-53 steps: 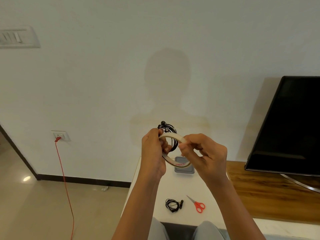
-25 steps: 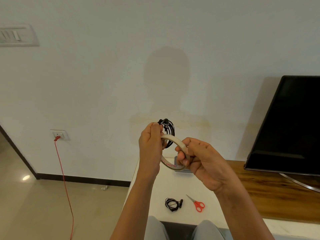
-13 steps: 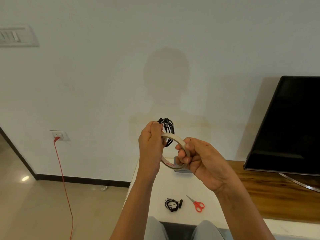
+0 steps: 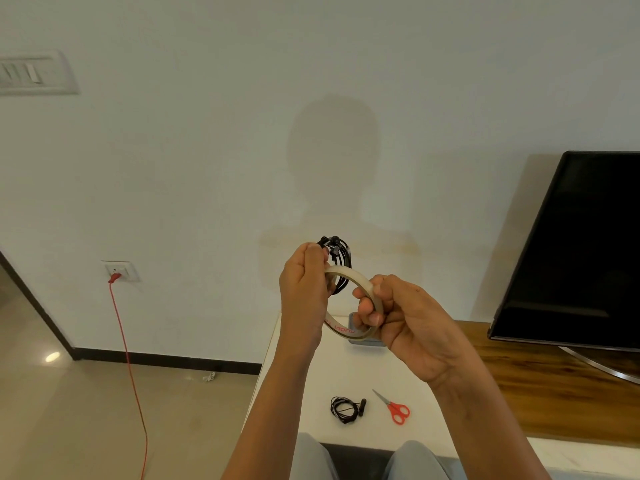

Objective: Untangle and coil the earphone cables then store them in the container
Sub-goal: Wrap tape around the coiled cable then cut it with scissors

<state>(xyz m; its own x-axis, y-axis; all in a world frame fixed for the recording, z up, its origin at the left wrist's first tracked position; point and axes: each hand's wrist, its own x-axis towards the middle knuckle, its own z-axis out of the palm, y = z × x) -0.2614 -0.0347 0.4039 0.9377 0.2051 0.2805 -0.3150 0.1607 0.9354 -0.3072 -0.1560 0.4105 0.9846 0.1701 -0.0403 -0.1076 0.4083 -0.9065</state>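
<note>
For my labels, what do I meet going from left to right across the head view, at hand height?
wall socket → left hand gripping the earphone coil → right hand pinching the tape roll → television

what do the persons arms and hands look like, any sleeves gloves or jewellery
The left hand and right hand are bare: no gloves, rings or watch show. The forearms are uncovered down to the frame's bottom edge, with no sleeves or bands in view.

Scissors [image 4: 394, 409], coiled earphones [image 4: 344, 409] on table [image 4: 298, 403]; rest bare.
</note>
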